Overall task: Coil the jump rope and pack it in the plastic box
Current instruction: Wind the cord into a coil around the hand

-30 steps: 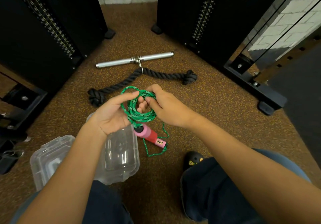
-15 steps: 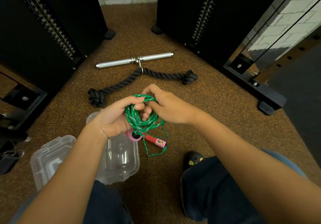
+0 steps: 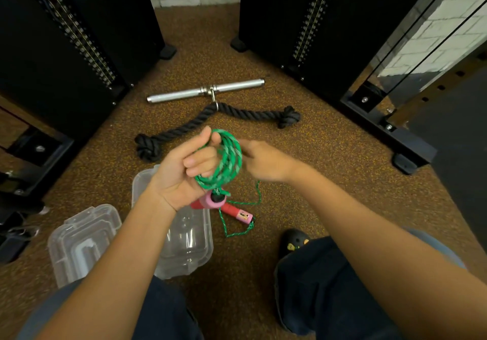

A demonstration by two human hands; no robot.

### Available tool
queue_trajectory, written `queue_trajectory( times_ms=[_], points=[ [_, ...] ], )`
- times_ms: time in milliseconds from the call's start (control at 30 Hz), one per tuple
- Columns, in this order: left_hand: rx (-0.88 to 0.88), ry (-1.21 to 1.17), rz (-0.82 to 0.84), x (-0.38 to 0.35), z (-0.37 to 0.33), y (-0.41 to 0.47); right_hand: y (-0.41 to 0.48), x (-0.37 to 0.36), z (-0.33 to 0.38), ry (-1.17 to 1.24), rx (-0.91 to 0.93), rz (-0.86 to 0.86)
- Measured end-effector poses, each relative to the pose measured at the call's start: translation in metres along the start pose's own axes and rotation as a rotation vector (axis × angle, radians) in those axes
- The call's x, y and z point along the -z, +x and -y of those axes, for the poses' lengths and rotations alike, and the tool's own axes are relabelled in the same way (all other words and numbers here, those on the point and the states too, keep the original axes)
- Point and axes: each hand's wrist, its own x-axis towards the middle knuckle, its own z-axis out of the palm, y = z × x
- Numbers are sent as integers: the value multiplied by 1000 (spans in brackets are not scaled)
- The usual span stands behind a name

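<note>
The green jump rope (image 3: 226,160) is wound into a small coil around the fingers of my left hand (image 3: 184,173), which grips it above the floor. A pink handle (image 3: 212,201) dangles under the coil. The second red-pink handle (image 3: 238,213) lies on the floor with a loose green strand (image 3: 257,194) rising toward my right hand (image 3: 266,161). That hand is blurred, sits just right of the coil and pinches the rope. The clear plastic box (image 3: 184,250) stands open on the floor below my left wrist.
The box's clear lid (image 3: 81,242) lies to the left. A thick black rope attachment (image 3: 184,134) and a metal bar (image 3: 205,90) lie beyond my hands. Black weight machines (image 3: 79,36) flank both sides. My knees and a black shoe (image 3: 295,242) are in the foreground.
The coil has turned more upright in my left hand, and my right hand has pulled away to the right of it. The hanging handle has dropped slightly lower.
</note>
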Motion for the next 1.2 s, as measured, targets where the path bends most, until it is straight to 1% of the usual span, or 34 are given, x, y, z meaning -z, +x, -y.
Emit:
queue_trajectory(
  times_ms=[33, 100, 167, 267, 333, 367, 433, 533, 600, 667, 767, 833, 933, 1000, 1067, 1133, 1200],
  points=[
    [-59, -42, -47, 1, -3, 1, -1, -6, 2, -50, -1, 32],
    [-181, -95, -234, 5, -8, 3, -4, -11, 6, -113, 4, 76],
    [-272, -61, -420, 9, -9, 5, -8, -8, 8, -141, 25, 93],
    [-350, 88, -628, 10, -3, 9, -19, 2, 16, -259, 83, 130],
    [-357, 257, -708, 8, 3, 11, -25, 5, 20, -331, 133, 126],
    [-347, 365, -717, 9, 6, 11, -27, 6, 23, -344, 163, 115],
    [-290, 523, -642, 5, 13, 12, -29, 8, 27, -354, 248, 57],
    [-164, 589, -487, -2, 27, 13, -24, 15, 28, -356, 342, -93],
    [-159, 694, -393, -7, 38, 12, -18, 22, 24, -350, 346, -153],
    [-107, 739, -281, -13, 43, 11, -14, 28, 18, -276, 320, -173],
    [-11, 660, -181, -18, 39, 12, -8, 28, 9, -58, 255, -180],
    [28, 614, -180, -20, 35, 13, -4, 24, 5, 95, 202, -168],
    [-18, 447, -205, -14, 31, 13, -1, 18, -1, 260, 81, -126],
    [-82, 269, -235, -12, 25, 12, 2, 15, -3, 264, 15, -132],
    [-149, 120, -234, -10, 19, 11, 4, 9, -3, 201, -17, -127],
    [-197, 29, -215, -9, 14, 10, 4, 4, -1, 145, -39, -85],
    [-214, -15, -207, -8, 13, 8, 2, 1, 2, 88, -48, -8]
  ],
)
